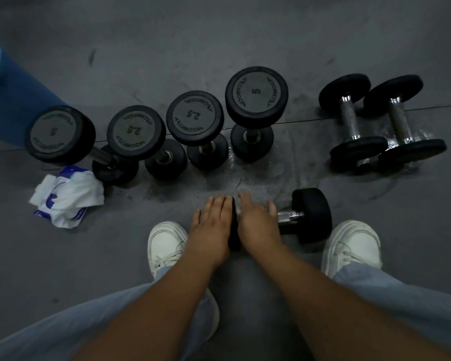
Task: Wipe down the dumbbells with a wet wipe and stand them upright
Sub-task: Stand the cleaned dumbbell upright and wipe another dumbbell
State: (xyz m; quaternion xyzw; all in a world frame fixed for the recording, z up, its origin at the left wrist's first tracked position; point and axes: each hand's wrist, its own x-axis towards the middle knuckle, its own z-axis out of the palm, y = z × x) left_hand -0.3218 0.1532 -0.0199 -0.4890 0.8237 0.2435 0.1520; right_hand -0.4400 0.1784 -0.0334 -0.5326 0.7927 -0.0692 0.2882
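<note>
Near, on the floor (245,43) between 2 white shoes (167,246): 1 black near dumbbell (311,214), lying on its side, handle running left to right. Right head bare and plain to see, with a short stretch of chrome handle just left of it. Left head almost hidden between the 2 hands, only a dark sliver showing

Left hand (211,225) open, palm down, fingers straight and together, pressed against the left side of that hidden head. Right hand (258,222) likewise open, palm down, laid over the left end of the handle, fingers stretched towards the far side with no curl visible. No telling whether a wipe lies under either palm

Farther off, 4 upright dumbbells (194,118) standing on end in a row from left to centre, close together, tops marked 5, 2.5, 2.5 and 5. Far right, well apart from the row, 2 lying dumbbells (354,126) on their sides, side by side, handles pointing near to far

Left, just beside the base of the leftmost upright one, a crumpled white and blue wipe pack (65,196) on the floor. At the far left edge, a blue object (11,100), kind unclear. Wet sheen on the floor between the hands and the row, and under the 2 at the right. Pale blue trouser legs (401,290) along the near edge
</note>
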